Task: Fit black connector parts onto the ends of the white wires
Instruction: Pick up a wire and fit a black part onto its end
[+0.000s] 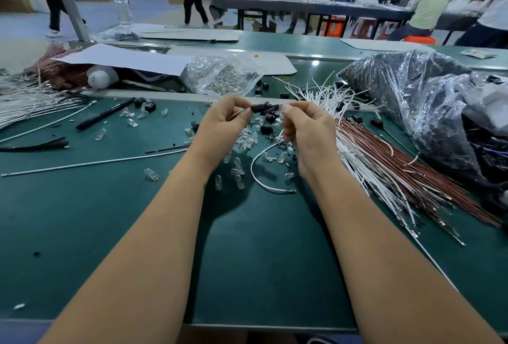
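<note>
both hands work above the green counter (82, 220): the left hand (220, 124) has its grip pinched on a black connector (258, 108), and the right hand (308, 129) pinches at its other end, with a white wire (261, 176) looping down. best to keep the wire end straight and push squarely. a clear bag (222, 74) holds small glass bulbs; the large plastic bag (428, 102) holds dark parts.

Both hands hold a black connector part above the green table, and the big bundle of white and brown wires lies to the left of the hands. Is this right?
Not quite. In the head view the bundle of white and brown wires lies right of the hands, not left. The left hand and right hand do hold the black connector part above the green table.
</note>
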Available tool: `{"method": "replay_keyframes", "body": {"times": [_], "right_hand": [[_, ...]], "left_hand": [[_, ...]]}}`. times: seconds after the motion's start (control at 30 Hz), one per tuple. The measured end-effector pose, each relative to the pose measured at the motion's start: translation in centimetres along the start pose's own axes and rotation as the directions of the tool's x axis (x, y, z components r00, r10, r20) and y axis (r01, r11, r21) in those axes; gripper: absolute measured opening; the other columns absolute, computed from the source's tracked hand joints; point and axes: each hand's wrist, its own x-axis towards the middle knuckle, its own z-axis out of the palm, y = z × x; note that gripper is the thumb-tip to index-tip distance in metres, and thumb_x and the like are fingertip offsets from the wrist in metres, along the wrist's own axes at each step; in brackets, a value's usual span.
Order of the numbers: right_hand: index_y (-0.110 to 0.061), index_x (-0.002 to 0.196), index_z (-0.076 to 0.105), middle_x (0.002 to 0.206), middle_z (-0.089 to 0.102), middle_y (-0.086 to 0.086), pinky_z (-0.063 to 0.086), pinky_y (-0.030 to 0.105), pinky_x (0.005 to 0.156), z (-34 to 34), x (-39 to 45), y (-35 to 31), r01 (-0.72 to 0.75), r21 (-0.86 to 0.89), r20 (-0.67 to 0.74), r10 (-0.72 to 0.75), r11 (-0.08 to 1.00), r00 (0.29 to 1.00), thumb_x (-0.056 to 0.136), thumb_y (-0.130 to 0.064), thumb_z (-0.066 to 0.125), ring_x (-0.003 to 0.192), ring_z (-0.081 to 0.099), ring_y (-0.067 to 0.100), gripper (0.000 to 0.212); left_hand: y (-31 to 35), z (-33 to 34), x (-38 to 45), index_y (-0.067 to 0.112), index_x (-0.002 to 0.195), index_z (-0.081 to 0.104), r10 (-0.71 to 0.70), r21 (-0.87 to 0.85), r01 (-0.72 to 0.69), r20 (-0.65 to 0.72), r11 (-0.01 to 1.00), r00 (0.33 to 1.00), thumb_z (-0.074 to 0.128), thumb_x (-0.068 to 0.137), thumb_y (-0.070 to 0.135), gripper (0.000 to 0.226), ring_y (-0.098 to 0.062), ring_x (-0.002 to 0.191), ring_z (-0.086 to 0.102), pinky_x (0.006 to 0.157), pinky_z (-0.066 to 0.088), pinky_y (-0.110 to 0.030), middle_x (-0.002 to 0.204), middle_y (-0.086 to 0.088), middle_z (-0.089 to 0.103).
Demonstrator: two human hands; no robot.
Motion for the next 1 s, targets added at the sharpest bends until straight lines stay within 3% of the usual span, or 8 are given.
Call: {"method": "replay_keyframes", "body": {"times": [0.1,0.27,0.67,0.87,1.0], "right_hand": [[-0.015,0.076,0.067,0.058,0.06,-0.004,0.043,0.02,0.051,-0.1,0.01,-0.1,-0.02,0.01,0.024,0.02,1.0,1.0,0.089,-0.009,0.063,0.053,0.052,0.008,0.014],[-0.012,0.077,0.066,0.06,0.062,0.0,0.044,0.02,0.05,0.05,-0.02,-0.15,-0.026,-0.013,0.034,0.026,1.0,0.999,0.091,-0.012,0.064,0.053,0.054,0.01,0.014],[-0.009,0.076,0.063,0.061,0.065,0.003,0.047,0.022,0.051,0.11,-0.09,-0.12,-0.047,-0.024,0.007,0.047,0.999,0.999,0.09,-0.014,0.067,0.053,0.057,0.012,0.015],[-0.009,0.076,0.063,0.06,0.064,0.003,0.047,0.022,0.051,0.17,0.02,0.09,-0.065,-0.044,0.025,0.066,0.997,0.997,0.09,-0.013,0.066,0.051,0.056,0.012,0.015],[-0.01,0.076,0.063,0.056,0.063,-0.001,0.046,0.019,0.047,0.35,0.15,0.33,-0.05,-0.077,0.022,0.052,0.996,0.998,0.09,-0.01,0.066,0.048,0.056,0.008,0.014]], "left_hand": [[-0.09,-0.09,-0.03,0.024,0.086,0.062,0.006,0.039,-0.005,-0.031,0.999,0.999,0.057,0.095,0.015,0.014,-0.011,0.065,0.044,0.059,0.039,-0.012,0.072,-0.001,0.053],[-0.07,0.03,0.03,0.014,0.09,0.063,0.005,0.046,-0.004,-0.022,0.999,1.0,0.059,0.094,0.012,0.006,-0.012,0.064,0.041,0.058,0.036,-0.016,0.071,-0.006,0.05],[-0.13,0.12,-0.04,0.013,0.089,0.066,0.024,0.092,-0.022,-0.017,0.996,1.0,0.062,0.092,0.012,0.004,-0.007,0.054,0.04,0.051,0.034,-0.014,0.068,-0.005,0.05],[-0.22,0.2,-0.1,0.006,0.093,0.067,0.021,0.112,-0.017,-0.034,0.994,0.999,0.063,0.092,0.014,0.009,-0.017,0.063,0.041,0.058,0.035,-0.025,0.069,-0.011,0.05],[-0.06,0.26,-0.22,0.008,0.092,0.067,0.023,0.138,-0.018,-0.038,0.99,0.999,0.064,0.091,0.013,0.006,-0.021,0.068,0.049,0.067,0.047,-0.038,0.075,-0.022,0.06]]}}
